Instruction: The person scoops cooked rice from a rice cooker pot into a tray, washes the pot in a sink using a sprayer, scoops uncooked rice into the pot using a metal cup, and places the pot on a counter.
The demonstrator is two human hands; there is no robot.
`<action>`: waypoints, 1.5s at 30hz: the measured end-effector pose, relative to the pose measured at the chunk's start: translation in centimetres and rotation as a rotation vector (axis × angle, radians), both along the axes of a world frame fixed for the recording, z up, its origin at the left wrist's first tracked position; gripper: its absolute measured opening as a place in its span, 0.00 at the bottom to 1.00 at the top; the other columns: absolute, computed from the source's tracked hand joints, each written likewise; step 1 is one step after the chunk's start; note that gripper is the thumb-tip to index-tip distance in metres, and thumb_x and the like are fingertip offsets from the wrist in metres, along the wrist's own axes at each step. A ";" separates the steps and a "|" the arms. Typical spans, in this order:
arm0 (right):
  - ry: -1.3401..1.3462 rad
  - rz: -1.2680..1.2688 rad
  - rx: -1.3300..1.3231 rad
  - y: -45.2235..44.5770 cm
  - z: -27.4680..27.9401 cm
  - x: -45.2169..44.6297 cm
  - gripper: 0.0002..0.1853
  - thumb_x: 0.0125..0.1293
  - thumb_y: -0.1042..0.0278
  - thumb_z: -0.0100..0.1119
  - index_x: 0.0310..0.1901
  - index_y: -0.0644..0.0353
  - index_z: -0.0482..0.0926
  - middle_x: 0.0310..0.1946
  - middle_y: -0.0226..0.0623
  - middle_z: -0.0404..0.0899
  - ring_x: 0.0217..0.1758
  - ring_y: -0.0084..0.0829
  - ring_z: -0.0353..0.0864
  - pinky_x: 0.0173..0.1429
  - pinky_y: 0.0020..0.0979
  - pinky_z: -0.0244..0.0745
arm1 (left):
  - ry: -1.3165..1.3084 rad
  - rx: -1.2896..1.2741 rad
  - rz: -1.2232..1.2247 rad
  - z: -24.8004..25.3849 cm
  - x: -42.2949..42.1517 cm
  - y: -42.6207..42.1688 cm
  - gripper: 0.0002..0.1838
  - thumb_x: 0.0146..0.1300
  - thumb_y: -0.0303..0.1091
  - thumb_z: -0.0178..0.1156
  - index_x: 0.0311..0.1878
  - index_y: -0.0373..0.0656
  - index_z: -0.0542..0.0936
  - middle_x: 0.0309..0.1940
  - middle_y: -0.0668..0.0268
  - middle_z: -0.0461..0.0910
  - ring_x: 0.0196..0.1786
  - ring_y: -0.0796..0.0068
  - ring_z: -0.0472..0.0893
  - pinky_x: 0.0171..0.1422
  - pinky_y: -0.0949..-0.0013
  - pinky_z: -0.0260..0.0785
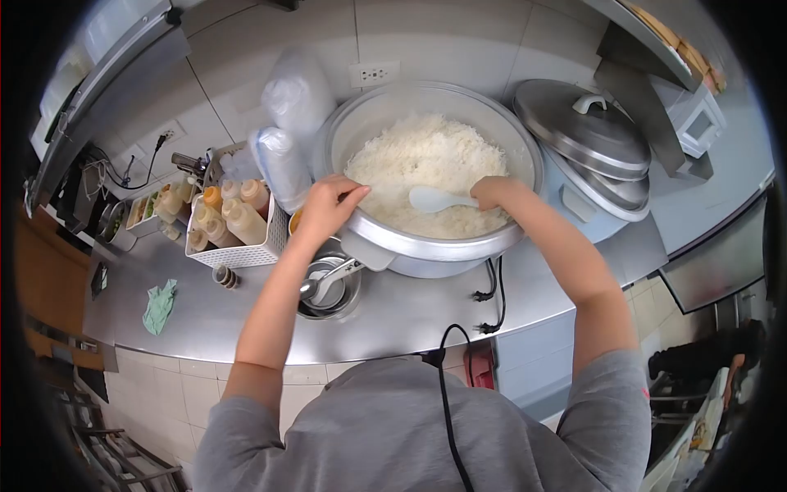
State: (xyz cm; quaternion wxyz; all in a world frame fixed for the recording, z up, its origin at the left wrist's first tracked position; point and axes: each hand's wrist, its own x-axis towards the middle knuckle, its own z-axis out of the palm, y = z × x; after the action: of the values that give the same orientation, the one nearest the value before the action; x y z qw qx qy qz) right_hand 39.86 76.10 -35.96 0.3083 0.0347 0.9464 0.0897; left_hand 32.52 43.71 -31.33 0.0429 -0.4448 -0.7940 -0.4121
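A big round rice cooker (525, 139) stands uncovered in front of me, with a mound of white rice (426, 152) in its metal pot. My right hand (494, 193) is closed around the handle of a pale rice paddle (434, 199), whose blade lies low over the near part of the rice. At the cooker's left rim is my left hand (334, 205), its fingers curled over the edge and the thumb pointing inward. Just below that hand a metal bowl (348, 307) holds a ladle (328, 281) and other metal utensils.
A white basket of squeeze bottles (266, 250) and plastic-wrapped stacks (283, 164) stand left of the cooker. Metal lids (574, 123) rest over another cooker at right. Plugs (485, 328) hang at the counter front. A green cloth (159, 307) lies left; a person (705, 353) is at far right.
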 end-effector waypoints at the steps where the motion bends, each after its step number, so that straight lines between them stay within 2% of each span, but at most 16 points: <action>1: -0.009 -0.012 0.008 -0.6 0.1 -0.1 0.12 0.50 0.65 0.58 0.36 0.60 0.78 0.35 0.44 0.78 0.42 0.42 0.77 0.46 0.39 0.71 | 0.047 0.091 0.030 -0.4 0.0 0.1 0.11 0.53 0.36 0.61 0.28 0.35 0.81 0.23 0.58 0.78 0.28 0.62 0.75 0.35 0.65 0.66; 4: -0.052 -0.087 0.049 -1.9 2.1 0.1 0.15 0.49 0.63 0.60 0.40 0.57 0.77 0.37 0.44 0.78 0.43 0.40 0.77 0.45 0.39 0.70 | 0.120 0.228 0.048 -1.8 -0.3 0.7 0.09 0.51 0.31 0.61 0.21 0.35 0.78 0.17 0.61 0.74 0.25 0.62 0.72 0.35 0.64 0.63; 9: 0.499 -0.115 -0.305 -2.7 6.1 2.1 0.16 0.49 0.62 0.60 0.42 0.56 0.77 0.38 0.44 0.78 0.43 0.42 0.77 0.44 0.37 0.70 | 0.263 0.345 0.079 -3.0 -0.4 1.0 0.08 0.52 0.29 0.58 0.20 0.37 0.76 0.15 0.62 0.69 0.24 0.63 0.69 0.37 0.67 0.59; 15: 0.258 -0.098 -0.048 -8.0 16.4 3.2 0.17 0.48 0.58 0.62 0.39 0.57 0.80 0.36 0.42 0.80 0.41 0.41 0.78 0.45 0.38 0.72 | 0.288 0.424 0.085 -3.4 -0.6 1.3 0.07 0.48 0.26 0.58 0.17 0.39 0.74 0.15 0.63 0.69 0.24 0.62 0.69 0.36 0.64 0.60; 18: 0.065 -0.007 -0.015 -9.5 16.9 2.6 0.14 0.48 0.58 0.62 0.33 0.58 0.81 0.31 0.42 0.80 0.38 0.41 0.79 0.42 0.38 0.72 | 0.282 0.451 0.083 -3.6 -0.7 1.3 0.07 0.48 0.26 0.58 0.17 0.39 0.74 0.16 0.63 0.70 0.25 0.62 0.70 0.37 0.63 0.60; 21: -0.056 -0.037 -0.025 -10.8 15.4 1.5 0.21 0.45 0.57 0.64 0.41 0.59 0.80 0.35 0.43 0.80 0.40 0.41 0.79 0.46 0.35 0.72 | 0.294 0.490 0.074 -3.5 -0.8 1.2 0.07 0.49 0.27 0.58 0.18 0.38 0.73 0.15 0.62 0.68 0.24 0.62 0.69 0.35 0.65 0.60; 25: -0.039 0.014 0.040 -12.7 15.1 0.3 0.18 0.44 0.60 0.64 0.37 0.60 0.81 0.33 0.43 0.80 0.40 0.41 0.79 0.45 0.35 0.72 | 0.269 0.514 0.083 -3.7 -0.9 0.9 0.08 0.49 0.26 0.58 0.18 0.37 0.72 0.15 0.62 0.67 0.24 0.62 0.69 0.35 0.66 0.59; 26: -0.054 0.031 0.029 -12.9 14.6 0.1 0.18 0.44 0.60 0.64 0.37 0.60 0.81 0.33 0.43 0.80 0.40 0.41 0.79 0.45 0.35 0.72 | 0.210 0.507 0.055 -3.7 -1.0 0.7 0.08 0.49 0.27 0.59 0.18 0.37 0.73 0.16 0.62 0.69 0.24 0.62 0.70 0.34 0.66 0.61; 28: 0.046 0.127 -0.001 -12.9 13.9 -0.3 0.10 0.40 0.64 0.60 0.18 0.64 0.78 0.21 0.45 0.78 0.29 0.42 0.78 0.34 0.39 0.73 | 0.026 0.467 -0.022 -3.5 -1.7 -0.4 0.08 0.54 0.28 0.59 0.22 0.36 0.77 0.19 0.64 0.74 0.27 0.70 0.74 0.35 0.71 0.63; 29: 0.040 0.138 -0.007 -12.9 13.6 -0.4 0.10 0.40 0.64 0.60 0.18 0.64 0.78 0.21 0.45 0.78 0.29 0.42 0.78 0.34 0.39 0.73 | 0.022 0.461 -0.010 -3.4 -1.9 -1.0 0.08 0.54 0.28 0.59 0.22 0.36 0.77 0.19 0.64 0.74 0.27 0.70 0.74 0.35 0.71 0.63; 31: 0.114 0.170 -0.006 -12.9 13.1 -0.3 0.09 0.39 0.67 0.58 0.18 0.64 0.77 0.21 0.47 0.77 0.29 0.43 0.78 0.33 0.39 0.73 | -0.491 0.676 -0.037 -2.8 -2.4 -2.4 0.09 0.59 0.30 0.56 0.27 0.35 0.79 0.22 0.66 0.77 0.30 0.78 0.75 0.39 0.75 0.64; 32: 0.113 0.183 -0.008 -12.9 12.9 -0.1 0.09 0.39 0.67 0.58 0.18 0.64 0.77 0.21 0.47 0.77 0.29 0.43 0.78 0.33 0.39 0.73 | -0.515 0.696 0.017 -2.4 -2.7 -3.4 0.14 0.65 0.32 0.48 0.30 0.34 0.79 0.29 0.67 0.78 0.34 0.80 0.74 0.45 0.75 0.64; 33: 0.158 0.203 -0.005 -12.9 12.6 0.2 0.08 0.39 0.68 0.56 0.18 0.64 0.78 0.21 0.47 0.78 0.29 0.44 0.78 0.34 0.38 0.73 | -0.551 0.741 0.068 -2.4 -3.6 -4.4 0.13 0.64 0.33 0.50 0.31 0.34 0.79 0.29 0.66 0.78 0.36 0.80 0.75 0.46 0.75 0.64; 39: 0.258 0.194 -0.021 -14.0 11.7 0.8 0.09 0.37 0.70 0.52 0.20 0.63 0.79 0.21 0.47 0.77 0.29 0.44 0.78 0.36 0.37 0.73 | -0.426 0.784 0.340 -0.7 -8.1 -7.2 0.14 0.62 0.36 0.53 0.34 0.33 0.79 0.30 0.67 0.79 0.35 0.80 0.75 0.42 0.76 0.65; 43: 0.244 0.136 -0.026 -13.9 10.9 1.0 0.09 0.38 0.69 0.52 0.22 0.63 0.79 0.23 0.46 0.78 0.30 0.43 0.79 0.37 0.37 0.73 | 0.259 0.490 0.509 3.2 -12.3 -5.7 0.08 0.50 0.31 0.60 0.34 0.41 0.81 0.27 0.60 0.78 0.31 0.66 0.76 0.40 0.70 0.69; 45: 0.240 0.111 -0.031 -13.4 10.6 1.3 0.10 0.39 0.67 0.54 0.23 0.63 0.79 0.24 0.46 0.78 0.32 0.43 0.79 0.38 0.37 0.73 | 0.305 0.442 0.508 4.0 -14.6 -4.4 0.08 0.50 0.30 0.59 0.34 0.41 0.81 0.27 0.59 0.78 0.31 0.63 0.77 0.40 0.67 0.70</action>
State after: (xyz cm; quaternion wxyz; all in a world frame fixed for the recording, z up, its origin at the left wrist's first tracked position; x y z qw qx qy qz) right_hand 41.11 62.68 -25.32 0.1879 -0.0117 0.9782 0.0874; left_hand 17.89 39.30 -27.29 0.3568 -0.2698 -0.7555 -0.4786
